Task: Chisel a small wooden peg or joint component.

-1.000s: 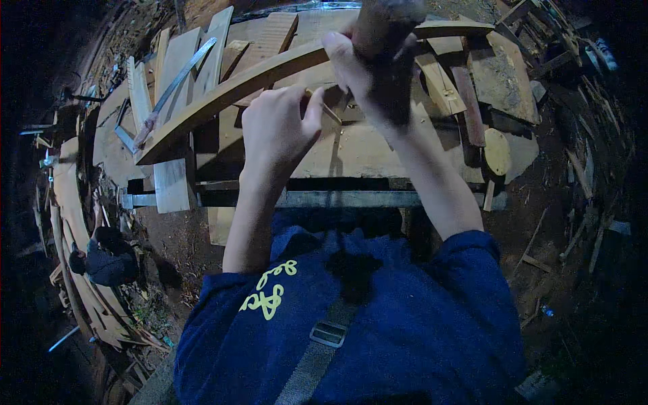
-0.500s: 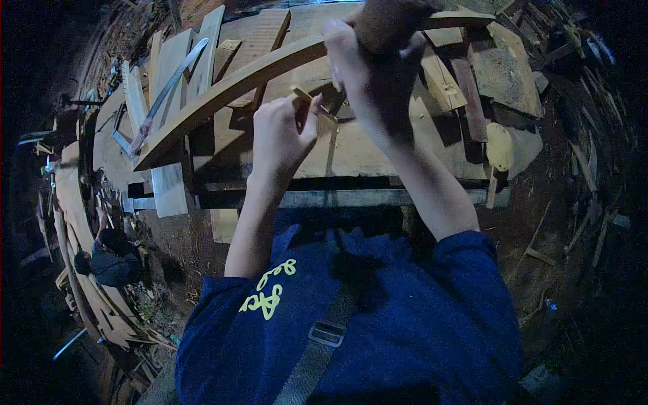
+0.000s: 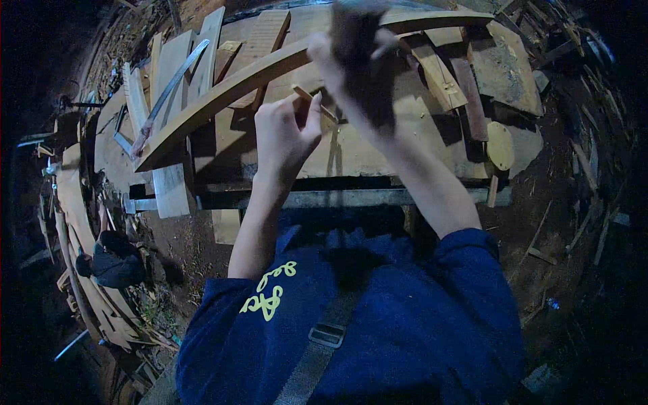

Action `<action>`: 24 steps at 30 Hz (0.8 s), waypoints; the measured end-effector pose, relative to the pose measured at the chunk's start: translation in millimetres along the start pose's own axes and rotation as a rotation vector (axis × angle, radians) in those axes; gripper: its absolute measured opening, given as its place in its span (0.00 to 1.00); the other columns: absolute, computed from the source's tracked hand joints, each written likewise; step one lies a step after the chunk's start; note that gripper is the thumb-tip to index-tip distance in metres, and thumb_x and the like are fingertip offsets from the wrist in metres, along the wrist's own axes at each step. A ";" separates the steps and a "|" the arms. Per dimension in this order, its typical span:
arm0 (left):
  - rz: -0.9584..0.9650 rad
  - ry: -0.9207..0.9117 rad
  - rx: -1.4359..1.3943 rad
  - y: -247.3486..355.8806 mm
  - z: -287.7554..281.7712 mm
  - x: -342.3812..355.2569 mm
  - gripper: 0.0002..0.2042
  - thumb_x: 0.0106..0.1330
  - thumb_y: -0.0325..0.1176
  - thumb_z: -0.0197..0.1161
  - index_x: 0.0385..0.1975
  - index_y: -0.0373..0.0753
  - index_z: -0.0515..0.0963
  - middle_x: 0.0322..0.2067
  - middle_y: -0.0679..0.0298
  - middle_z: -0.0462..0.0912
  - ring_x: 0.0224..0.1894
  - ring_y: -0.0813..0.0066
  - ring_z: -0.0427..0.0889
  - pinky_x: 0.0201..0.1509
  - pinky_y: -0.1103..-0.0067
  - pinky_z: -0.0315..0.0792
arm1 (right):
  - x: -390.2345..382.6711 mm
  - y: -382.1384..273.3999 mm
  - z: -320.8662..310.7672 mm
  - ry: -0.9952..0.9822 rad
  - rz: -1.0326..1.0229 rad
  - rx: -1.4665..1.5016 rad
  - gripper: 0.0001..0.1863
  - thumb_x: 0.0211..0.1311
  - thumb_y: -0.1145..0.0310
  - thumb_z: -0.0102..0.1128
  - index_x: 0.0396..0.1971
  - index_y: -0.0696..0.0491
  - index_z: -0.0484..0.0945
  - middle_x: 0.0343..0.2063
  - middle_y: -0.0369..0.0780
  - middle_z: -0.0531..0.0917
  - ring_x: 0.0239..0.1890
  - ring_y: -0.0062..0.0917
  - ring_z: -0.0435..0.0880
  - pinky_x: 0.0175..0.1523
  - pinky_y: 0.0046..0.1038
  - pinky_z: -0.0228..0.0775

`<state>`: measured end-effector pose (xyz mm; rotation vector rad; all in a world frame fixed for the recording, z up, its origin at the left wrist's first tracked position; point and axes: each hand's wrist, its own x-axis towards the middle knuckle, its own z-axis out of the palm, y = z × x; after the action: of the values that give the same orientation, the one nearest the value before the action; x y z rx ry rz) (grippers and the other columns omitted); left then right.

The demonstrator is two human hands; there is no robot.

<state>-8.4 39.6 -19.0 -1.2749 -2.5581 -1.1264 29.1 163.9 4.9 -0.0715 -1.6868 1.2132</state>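
Note:
My left hand (image 3: 283, 135) is closed on a thin light wooden stick (image 3: 303, 92), resting at the middle of the worktop, just below a long curved wooden beam (image 3: 236, 82). My right hand (image 3: 347, 81), blurred and shadowed, grips a dark block-like wooden tool (image 3: 358, 23) raised over the beam, to the right of the stick; its exact shape is unclear. A metal frame saw (image 3: 172, 88) lies at the left of the beam.
Planks and offcuts (image 3: 435, 71) lie across the rough wooden bench (image 3: 412, 155). A round yellow piece (image 3: 498, 145) sits at its right. A co-worker (image 3: 115, 260) in dark clothing is at lower left beside long boards (image 3: 77, 202). Scrap wood (image 3: 587, 169) litters the ground at right.
My right hand and the dark tool have shifted left since half a second ago, with more blur. My left hand is slightly right of where it was a second ago, still on the stick.

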 end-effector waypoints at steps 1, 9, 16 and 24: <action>-0.073 -0.008 -0.040 0.0 0.9 -0.6 0.13 0.60 0.34 0.61 0.16 0.34 0.76 0.14 0.53 0.75 0.18 0.56 0.78 0.25 0.69 0.69 | 2.8 0.6 -2.3 0.016 0.072 0.079 0.12 0.55 0.72 0.59 0.14 0.54 0.71 0.09 0.29 0.72 0.12 0.14 0.70 0.17 0.22 0.58; -0.087 -0.011 -0.048 -1.4 0.0 0.9 0.12 0.59 0.34 0.62 0.17 0.34 0.77 0.14 0.53 0.77 0.18 0.56 0.78 0.25 0.69 0.69 | 27.6 -17.3 1.7 -0.030 -0.154 -0.005 0.03 0.58 0.71 0.56 0.28 0.52 0.71 0.13 0.35 0.67 0.10 0.22 0.65 0.17 0.26 0.55; 0.026 -0.033 0.004 -2.6 -3.0 -2.4 0.11 0.59 0.34 0.61 0.20 0.34 0.78 0.17 0.51 0.77 0.21 0.53 0.79 0.27 0.68 0.71 | 12.8 -8.9 13.5 -0.036 -0.308 0.012 0.12 0.53 0.72 0.60 0.14 0.55 0.71 0.10 0.32 0.71 0.11 0.17 0.68 0.17 0.22 0.59; -0.082 -0.044 -0.046 -2.9 -4.8 -1.4 0.11 0.59 0.35 0.61 0.20 0.33 0.78 0.16 0.51 0.78 0.22 0.54 0.80 0.28 0.68 0.71 | 6.6 -0.4 7.3 -0.046 -0.121 -0.050 0.13 0.53 0.71 0.60 0.11 0.54 0.71 0.08 0.29 0.69 0.11 0.12 0.68 0.17 0.20 0.57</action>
<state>-10.8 34.4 -17.7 -1.2282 -2.6535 -1.1913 20.8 162.5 9.8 0.0280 -1.7367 1.0901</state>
